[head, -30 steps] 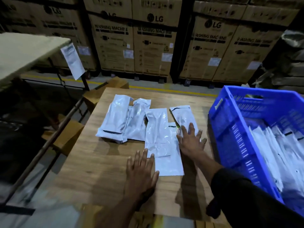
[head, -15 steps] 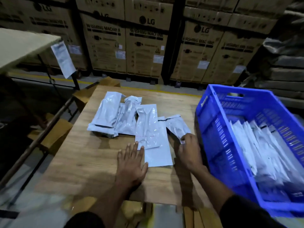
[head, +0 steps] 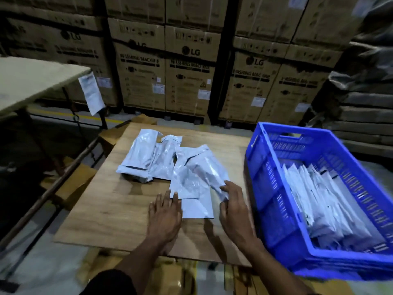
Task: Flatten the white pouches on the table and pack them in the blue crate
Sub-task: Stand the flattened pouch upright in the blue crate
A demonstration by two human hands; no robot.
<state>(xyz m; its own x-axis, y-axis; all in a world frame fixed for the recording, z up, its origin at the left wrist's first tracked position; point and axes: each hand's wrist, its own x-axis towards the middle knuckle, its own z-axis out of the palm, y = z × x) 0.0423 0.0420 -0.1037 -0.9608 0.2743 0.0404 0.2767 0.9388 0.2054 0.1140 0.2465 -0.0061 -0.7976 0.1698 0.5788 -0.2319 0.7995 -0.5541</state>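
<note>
Several white pouches [head: 146,158] lie spread over the wooden table [head: 110,211]. My right hand [head: 232,207] pinches the near end of one pouch [head: 209,169], which is lifted at a slant over the others. My left hand [head: 164,211] lies flat with straight fingers, its tips on the corner of a flat pouch [head: 197,207] near the table's front. The blue crate [head: 265,184] stands on the right, with several white pouches [head: 319,201] standing in a row inside it.
Stacked cardboard washing-machine boxes [head: 189,71] fill the background. A second table [head: 32,81] with a hanging paper sheet stands at the left. A metal bar and small cardboard boxes [head: 70,186] lie beside the table's left edge.
My right hand has picked up the rightmost pouch by its near end and raised it across the pile. My left hand stays flat on the table near the flat pouch.
</note>
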